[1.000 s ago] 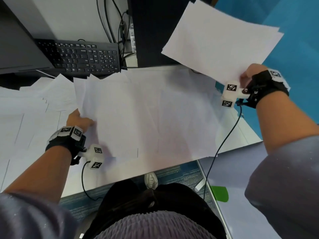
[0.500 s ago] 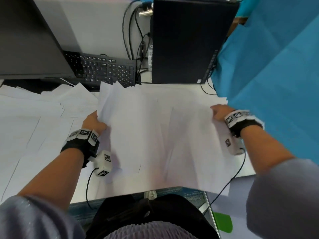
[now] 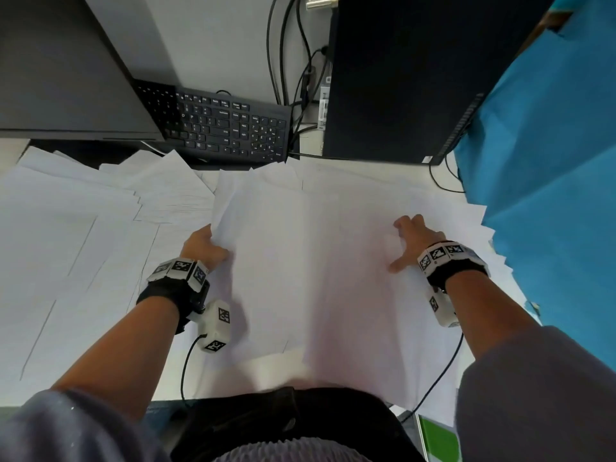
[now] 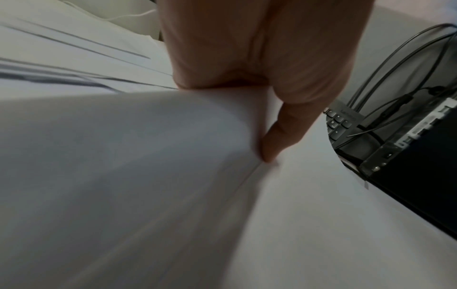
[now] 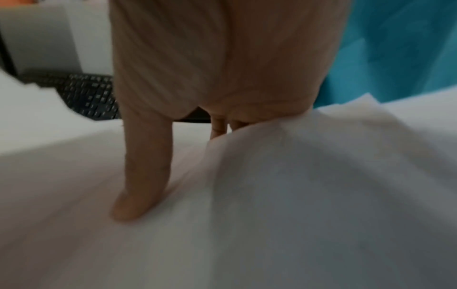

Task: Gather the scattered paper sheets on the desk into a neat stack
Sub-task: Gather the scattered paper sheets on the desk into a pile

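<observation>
White paper sheets (image 3: pixel 300 261) lie overlapped in a loose pile in the middle of the desk, seen in the head view. My left hand (image 3: pixel 203 245) grips the pile's left edge, which curls up. The left wrist view shows the thumb (image 4: pixel 279 136) pressed on top of the sheets (image 4: pixel 123 176), with the other fingers hidden under them. My right hand (image 3: pixel 413 241) rests on the right part of the pile with fingers spread. Its thumb (image 5: pixel 138 195) presses flat on the paper (image 5: pixel 296 195), which bulges up beside it. More scattered sheets (image 3: pixel 66 228) cover the desk's left side.
A black keyboard (image 3: pixel 226 128) and a monitor (image 3: pixel 66 68) stand at the back left, and a black computer tower (image 3: pixel 400 78) with cables (image 3: pixel 293 78) is at the back. Blue fabric (image 3: pixel 550 195) borders the right. The desk's front edge (image 3: pixel 266 365) is near my body.
My right hand held a bundle of sheets in the air at the right, brought it down onto the pile, and now presses on top. My left hand stayed at the pile's left edge.
</observation>
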`<state>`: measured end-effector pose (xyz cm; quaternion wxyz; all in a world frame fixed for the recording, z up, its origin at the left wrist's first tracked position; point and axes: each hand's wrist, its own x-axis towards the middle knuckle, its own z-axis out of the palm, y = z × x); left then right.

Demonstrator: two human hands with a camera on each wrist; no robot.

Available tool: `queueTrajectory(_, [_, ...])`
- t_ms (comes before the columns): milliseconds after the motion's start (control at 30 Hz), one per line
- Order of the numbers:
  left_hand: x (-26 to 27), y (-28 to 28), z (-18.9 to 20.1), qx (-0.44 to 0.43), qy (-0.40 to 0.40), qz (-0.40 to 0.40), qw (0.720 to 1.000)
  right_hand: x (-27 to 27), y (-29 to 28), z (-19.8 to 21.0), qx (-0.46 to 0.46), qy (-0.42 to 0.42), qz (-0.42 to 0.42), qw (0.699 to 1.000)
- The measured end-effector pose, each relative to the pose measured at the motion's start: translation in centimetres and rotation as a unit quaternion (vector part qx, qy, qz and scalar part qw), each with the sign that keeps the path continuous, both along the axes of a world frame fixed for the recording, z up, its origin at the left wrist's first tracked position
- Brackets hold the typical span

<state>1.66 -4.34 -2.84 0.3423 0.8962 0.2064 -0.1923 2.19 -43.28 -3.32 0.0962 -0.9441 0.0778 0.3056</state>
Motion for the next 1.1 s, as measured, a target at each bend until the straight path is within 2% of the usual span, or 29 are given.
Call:
queueTrajectory(133, [0.0, 0.2, -0.8, -0.047, 0.037, 0.012, 0.998, 0.4, -0.3, -0.2, -0.021, 0.023, -0.007, 0.999])
queueTrajectory(233, [0.1, 0.4, -0.9, -0.095, 0.075, 0.014, 0.993, 0.9, -0.1, 0.7, -0.059, 0.049, 0.019, 0.997])
queueTrajectory(333, [0.1, 0.5, -0.9, -0.100, 0.080, 0.017, 0.992, 1.3, -0.4, 2.3, 0.024, 0.045, 0.003, 0.999])
queueTrajectory(467, [0.0, 0.4, -0.8, -0.074, 0.054, 0.025, 0.995, 2.6, -0.6, 7.1, 0.054, -0.066, 0.009, 0.996])
queueTrajectory(633, [0.4, 0.7, -0.3, -0.044, 0.011, 0.062, 0.997, 4.7, 0.2, 16.4, 0.071, -0.227, 0.045, 0.970])
queueTrajectory(700, [0.8, 0.8, 0.2, -0.060, 0.015, 0.051, 0.997, 5.4, 1.0, 19.5, 0.086, -0.248, 0.044, 0.964])
queueTrajectory(767, [1.1, 0.6, 0.5, -0.091, 0.029, 0.026, 0.995, 6.6, 2.4, 20.9, 0.102, -0.245, 0.047, 0.963])
queueTrajectory(833, [1.3, -0.1, 0.4, -0.116, 0.060, -0.011, 0.991, 8.1, 4.6, 19.6, 0.085, -0.223, 0.080, 0.968])
queueTrajectory(900, [1.2, -0.9, 0.3, -0.149, 0.085, -0.028, 0.985, 9.0, 7.6, 15.6, 0.019, -0.168, 0.125, 0.978])
queueTrajectory(967, [1.0, -1.6, 0.5, -0.210, 0.095, 0.014, 0.973, 9.0, 10.7, 10.5, -0.022, -0.109, 0.136, 0.984])
queueTrajectory(1067, [1.2, -2.1, 0.3, -0.302, 0.128, 0.103, 0.939, 8.3, 14.0, 5.0, 0.019, -0.060, 0.103, 0.993])
queueTrajectory(1100, [1.5, -1.9, -0.2, -0.296, 0.139, 0.102, 0.939, 8.2, 14.8, 3.9, 0.032, -0.054, 0.103, 0.993])
